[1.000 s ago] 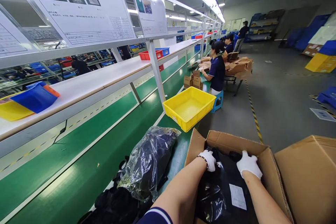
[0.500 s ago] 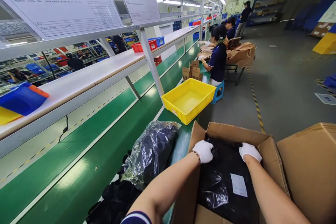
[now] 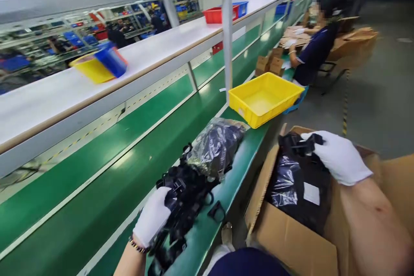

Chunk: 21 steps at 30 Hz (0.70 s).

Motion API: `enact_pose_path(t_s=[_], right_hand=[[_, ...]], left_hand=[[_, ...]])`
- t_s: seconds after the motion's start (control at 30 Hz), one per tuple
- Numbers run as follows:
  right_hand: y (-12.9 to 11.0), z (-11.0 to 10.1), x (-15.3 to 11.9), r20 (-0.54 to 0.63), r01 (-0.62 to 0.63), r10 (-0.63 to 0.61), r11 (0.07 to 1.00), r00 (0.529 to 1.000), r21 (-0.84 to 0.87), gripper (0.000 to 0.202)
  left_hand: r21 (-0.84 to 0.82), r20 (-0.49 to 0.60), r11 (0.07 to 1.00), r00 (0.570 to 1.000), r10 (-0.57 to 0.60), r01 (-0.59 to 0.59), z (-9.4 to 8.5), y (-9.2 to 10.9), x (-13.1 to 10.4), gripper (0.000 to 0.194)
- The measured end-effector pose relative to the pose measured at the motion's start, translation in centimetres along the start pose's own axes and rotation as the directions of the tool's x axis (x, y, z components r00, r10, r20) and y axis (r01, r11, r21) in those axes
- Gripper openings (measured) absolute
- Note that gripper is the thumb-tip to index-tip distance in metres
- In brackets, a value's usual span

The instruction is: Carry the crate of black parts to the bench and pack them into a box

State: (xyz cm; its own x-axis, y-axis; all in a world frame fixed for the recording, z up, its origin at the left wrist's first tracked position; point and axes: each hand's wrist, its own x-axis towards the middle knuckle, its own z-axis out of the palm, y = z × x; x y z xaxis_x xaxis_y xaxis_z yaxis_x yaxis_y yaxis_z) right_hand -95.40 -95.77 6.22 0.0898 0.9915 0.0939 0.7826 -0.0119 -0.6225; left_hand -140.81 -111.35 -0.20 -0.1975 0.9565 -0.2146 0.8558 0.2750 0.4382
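My left hand (image 3: 153, 215), in a white glove, lies at the near-left edge of a heap of black parts (image 3: 190, 194) on the green bench; its fingertips are hidden among the parts. My right hand (image 3: 339, 157), also gloved, is closed on a black part (image 3: 304, 144) above the open cardboard box (image 3: 294, 237). Inside that box lies a black plastic-wrapped bundle with a white label (image 3: 311, 193). A clear plastic bag with dark contents (image 3: 220, 142) rests at the far end of the heap.
Beyond the bag stands a yellow bin (image 3: 265, 99). A white shelf (image 3: 155, 56) with red, blue and yellow bins runs along the left, held by a metal post (image 3: 227, 43). A person (image 3: 318, 47) sits farther along the bench beside small cartons.
My left hand has left the box and is at the heap on the bench. My right hand has lifted, now holding a black part. The view has turned left.
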Motion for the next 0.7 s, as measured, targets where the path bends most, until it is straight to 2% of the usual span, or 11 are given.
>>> enact_pose_path(t_s=[0.07,0.1,0.13,0.2,0.27,0.3,0.37,0.43,0.53,0.63,0.7], right_hand=[[-4.9,3.8,-1.0,0.175,0.123,-0.141,0.987,0.974,0.106,0.039],[-6.9,6.2,-1.6,0.276,0.179,-0.215,0.972,0.937,0.150,0.037],[-8.6,8.9,-2.3,0.378,0.241,-0.292,0.954,0.879,0.176,0.033],[-11.3,14.4,-4.0,0.571,0.364,-0.409,0.910,0.712,0.198,0.025],[-13.6,19.6,-6.0,0.724,0.479,-0.444,0.860,0.528,0.178,0.023],[-14.5,21.8,-7.1,0.775,0.529,-0.443,0.832,0.451,0.167,0.023],[-16.1,25.7,-9.3,0.828,0.626,-0.448,0.764,0.338,0.158,0.023],[-17.3,28.7,-11.4,0.844,0.706,-0.466,0.690,0.265,0.159,0.025],[-18.3,32.2,-14.2,0.858,0.781,-0.482,0.600,0.179,0.174,0.030],[-18.5,34.7,-16.4,0.879,0.828,-0.470,0.520,0.073,0.209,0.048],[-18.4,35.5,-17.3,0.905,0.850,-0.425,0.477,0.000,0.224,0.067]], left_hand=[[0.074,-0.046,0.988,0.990,-0.131,0.134,0.9,-2.5,-2.5,0.019],[0.107,-0.069,0.974,0.978,-0.194,0.201,1.3,-3.5,-3.6,0.020],[0.135,-0.094,0.954,0.962,-0.255,0.267,1.8,-4.3,-4.7,0.021],[0.182,-0.146,0.904,0.919,-0.365,0.388,2.6,-5.9,-6.5,0.021],[0.207,-0.179,0.862,0.884,-0.432,0.463,3.4,-7.6,-7.9,0.022],[0.221,-0.180,0.847,0.874,-0.451,0.483,3.8,-8.4,-8.5,0.023],[0.252,-0.156,0.830,0.867,-0.473,0.498,4.6,-10.0,-9.3,0.026],[0.275,-0.115,0.824,0.868,-0.483,0.495,5.4,-11.5,-9.4,0.029],[0.300,-0.050,0.837,0.883,-0.466,0.458,6.6,-13.6,-8.3,0.030],[0.345,0.056,0.866,0.913,-0.404,0.362,8.2,-15.2,-6.4,0.034],[0.367,0.150,0.882,0.917,-0.369,0.295,9.6,-15.8,-5.3,0.045]])
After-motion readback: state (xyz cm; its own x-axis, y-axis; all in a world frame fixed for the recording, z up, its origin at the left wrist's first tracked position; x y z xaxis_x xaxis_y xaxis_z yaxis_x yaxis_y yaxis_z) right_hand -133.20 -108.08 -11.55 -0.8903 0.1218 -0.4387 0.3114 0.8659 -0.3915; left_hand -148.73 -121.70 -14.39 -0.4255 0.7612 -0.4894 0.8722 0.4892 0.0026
